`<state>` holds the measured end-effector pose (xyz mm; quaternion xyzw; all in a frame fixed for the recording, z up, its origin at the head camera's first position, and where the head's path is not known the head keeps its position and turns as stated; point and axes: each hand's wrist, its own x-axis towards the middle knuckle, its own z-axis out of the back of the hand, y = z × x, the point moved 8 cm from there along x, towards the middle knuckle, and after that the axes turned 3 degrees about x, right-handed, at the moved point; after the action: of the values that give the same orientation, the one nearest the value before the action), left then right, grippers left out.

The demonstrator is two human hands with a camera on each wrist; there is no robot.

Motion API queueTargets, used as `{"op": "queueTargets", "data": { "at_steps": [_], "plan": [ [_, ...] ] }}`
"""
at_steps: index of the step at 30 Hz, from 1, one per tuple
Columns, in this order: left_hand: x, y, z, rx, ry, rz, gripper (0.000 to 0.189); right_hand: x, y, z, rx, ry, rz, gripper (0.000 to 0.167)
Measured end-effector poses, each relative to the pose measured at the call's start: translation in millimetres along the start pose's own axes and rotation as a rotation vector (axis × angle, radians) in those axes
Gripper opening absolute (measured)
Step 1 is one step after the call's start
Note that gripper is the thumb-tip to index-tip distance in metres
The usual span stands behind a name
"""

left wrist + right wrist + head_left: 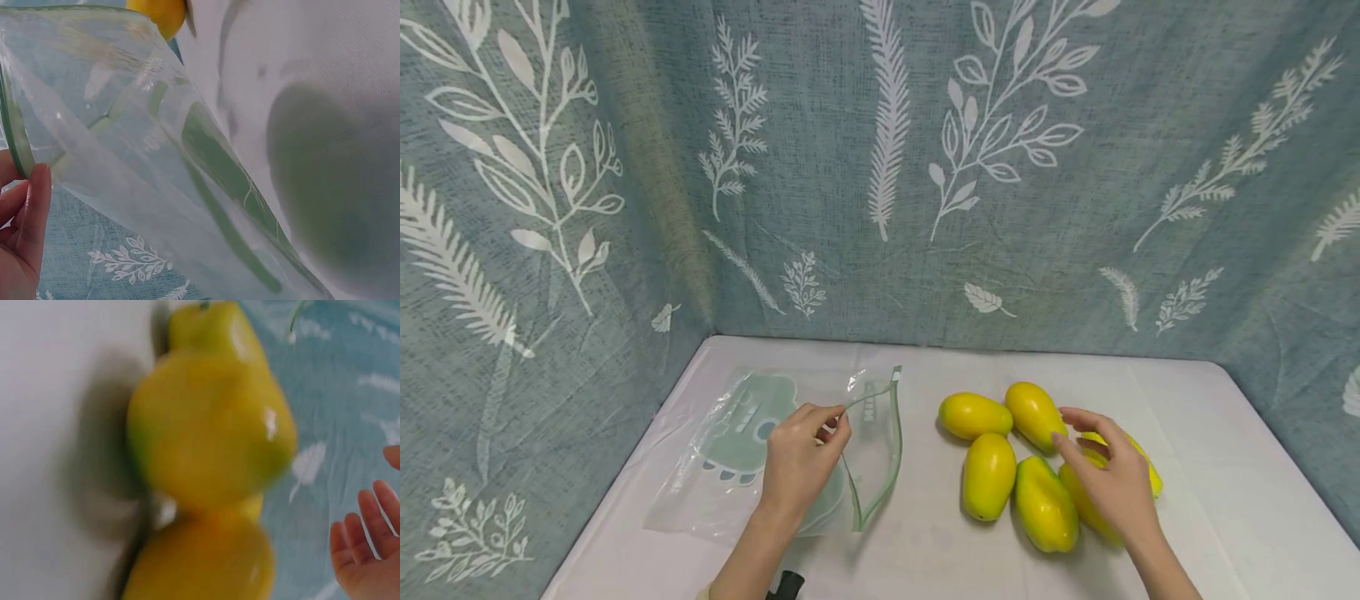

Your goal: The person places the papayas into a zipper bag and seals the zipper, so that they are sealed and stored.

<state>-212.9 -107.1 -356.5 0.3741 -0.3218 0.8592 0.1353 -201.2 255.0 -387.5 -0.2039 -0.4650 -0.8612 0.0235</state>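
Note:
My left hand [805, 454] pinches the green-edged mouth of a clear zip bag [872, 442] between thumb and fingers, and the bag's mouth gapes toward the right. In the left wrist view the thumb and fingertips grip the green rim of the bag [119, 144]. Over the group of yellow-green mangoes, my right hand [1112, 479] hovers with parted, slightly bent fingers. Near its fingertips lies the back mango [1033, 414]; other mangoes are partly hidden beneath the hand. The right wrist view shows the right hand [369, 544] apart from a blurred mango [209, 431].
Several mangoes, among them one at the left [973, 415], lie together on the white table [925, 558]. A small black object [787, 585] shows at the near edge. A blue-green curtain [850, 167] with white leaf prints hangs behind and at the sides.

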Motion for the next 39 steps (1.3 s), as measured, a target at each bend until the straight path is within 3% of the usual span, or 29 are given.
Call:
{"op": "queueTargets", "data": {
  "at_steps": [4, 8, 16, 23, 30, 39],
  "plan": [
    [0.4, 1.4, 0.1, 0.005, -0.002, 0.011, 0.014, 0.5, -20.7, 24.0, -0.121, -0.035, -0.059, 0.039],
    [0.8, 4.2, 0.7, 0.019, 0.004, 0.022, 0.013, -0.9, -43.1, 42.3, -0.17, -0.036, -0.137, 0.046],
    [2.5, 7.9, 1.4, 0.037, -0.004, 0.015, 0.011, -8.0, -88.4, 62.3, -0.232, 0.042, -0.27, 0.061],
    [3.1, 9.2, 1.2, 0.052, 0.001, 0.019, 0.01, -13.2, -121.6, 63.0, -0.234, 0.193, -0.458, 0.082],
    [3.3, 12.0, 1.9, 0.052, 0.01, 0.032, 0.011, -17.1, -137.5, 56.4, -0.221, 0.314, -0.583, 0.1],
    [2.6, 14.5, 1.5, 0.053, 0.004, 0.028, 0.01, -20.2, -145.4, 48.4, -0.199, 0.354, -0.628, 0.109]
  ]
}}
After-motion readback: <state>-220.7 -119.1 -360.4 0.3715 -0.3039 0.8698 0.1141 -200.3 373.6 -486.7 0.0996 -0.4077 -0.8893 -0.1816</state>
